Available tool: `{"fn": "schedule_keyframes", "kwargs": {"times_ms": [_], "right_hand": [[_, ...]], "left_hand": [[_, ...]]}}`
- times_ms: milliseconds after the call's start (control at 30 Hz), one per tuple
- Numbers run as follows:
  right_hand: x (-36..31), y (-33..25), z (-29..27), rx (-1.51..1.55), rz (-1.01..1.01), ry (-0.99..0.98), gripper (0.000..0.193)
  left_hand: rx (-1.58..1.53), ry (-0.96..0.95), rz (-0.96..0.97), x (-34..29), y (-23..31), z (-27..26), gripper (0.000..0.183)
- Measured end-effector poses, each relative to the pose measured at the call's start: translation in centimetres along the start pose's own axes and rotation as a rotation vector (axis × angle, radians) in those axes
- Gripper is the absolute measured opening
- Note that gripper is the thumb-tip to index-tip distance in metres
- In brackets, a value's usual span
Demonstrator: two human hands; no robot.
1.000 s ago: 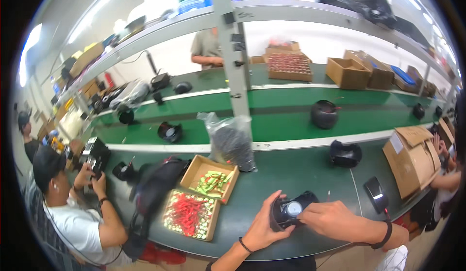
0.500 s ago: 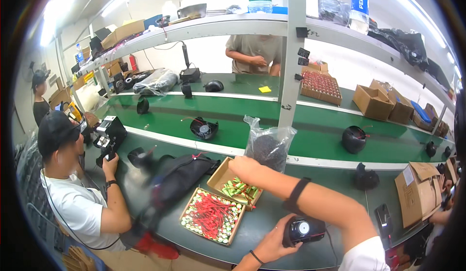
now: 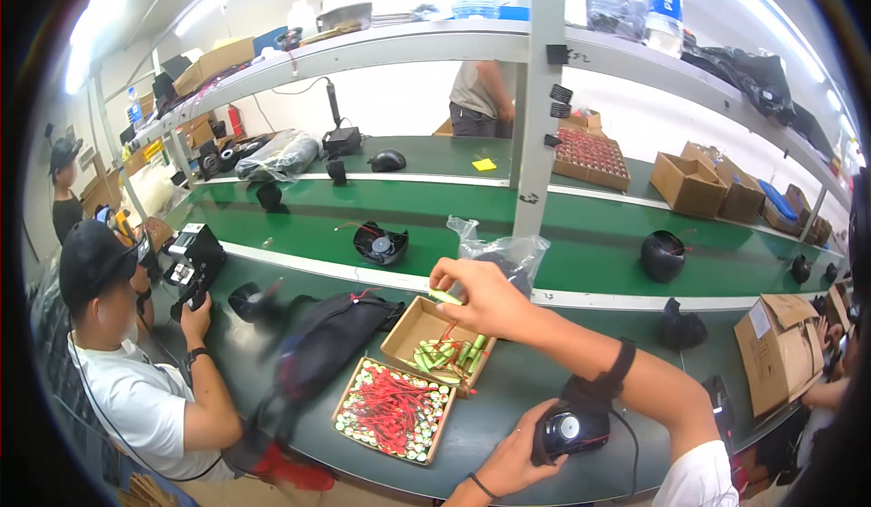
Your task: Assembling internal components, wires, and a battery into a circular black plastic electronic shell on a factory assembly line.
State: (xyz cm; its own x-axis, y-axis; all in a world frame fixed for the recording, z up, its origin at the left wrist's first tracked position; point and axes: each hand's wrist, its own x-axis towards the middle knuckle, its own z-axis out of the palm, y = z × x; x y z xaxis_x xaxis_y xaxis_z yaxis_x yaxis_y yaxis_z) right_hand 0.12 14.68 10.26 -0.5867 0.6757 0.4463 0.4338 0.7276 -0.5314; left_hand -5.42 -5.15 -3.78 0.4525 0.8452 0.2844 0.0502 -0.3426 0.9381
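My right hand [image 3: 490, 300] reaches across above the cardboard boxes, pinching a green cylindrical battery [image 3: 445, 296] between thumb and fingers. Below it is an open cardboard box [image 3: 404, 333] with several green batteries [image 3: 440, 354] and red wires in its near part. In front of that box, a second box [image 3: 352, 433] is packed with upright batteries around a heap of red wires [image 3: 396, 404]. Near the table's front edge, my left hand [image 3: 519, 454] grips the side of a black rounded speaker housing [image 3: 572, 429]; its pale round centre faces up.
A clear plastic bag [image 3: 513, 262] stands behind the boxes, against the green conveyor belt [image 3: 435, 212]. Left of them lies a black backpack [image 3: 331, 334]. A co-worker [image 3: 136, 371] handles a black device at left. A metal post [image 3: 535, 144] and a carton [image 3: 776, 353] stand farther right.
My right hand has lifted and turned, and the green battery now shows in its fingers. My left hand stays on the speaker housing. The person behind the belt has shifted right.
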Motion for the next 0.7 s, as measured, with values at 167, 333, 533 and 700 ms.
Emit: {"fn": "schedule_keyframes", "kwargs": {"times_ms": [167,333,533,700], "right_hand": [[-3.7,-0.4,-3.0,0.305,0.131,0.145,0.017],[-5.9,-0.5,-2.3,0.016,-0.211,0.301,0.033],[-6.1,-0.7,-5.1,-0.372,-0.443,0.531,0.035],[-6.1,1.0,-3.9,-0.693,-0.248,-0.178,0.024]], "left_hand": [[0.0,0.011,0.0,0.1,-0.3,0.4,0.097],[0.019,0.011,-0.009,0.4,-0.1,0.4,0.1],[0.056,-0.004,-0.01,0.3,-0.2,0.6,0.101],[0.024,-0.002,-0.023,0.2,0.2,0.3,0.1]]}}
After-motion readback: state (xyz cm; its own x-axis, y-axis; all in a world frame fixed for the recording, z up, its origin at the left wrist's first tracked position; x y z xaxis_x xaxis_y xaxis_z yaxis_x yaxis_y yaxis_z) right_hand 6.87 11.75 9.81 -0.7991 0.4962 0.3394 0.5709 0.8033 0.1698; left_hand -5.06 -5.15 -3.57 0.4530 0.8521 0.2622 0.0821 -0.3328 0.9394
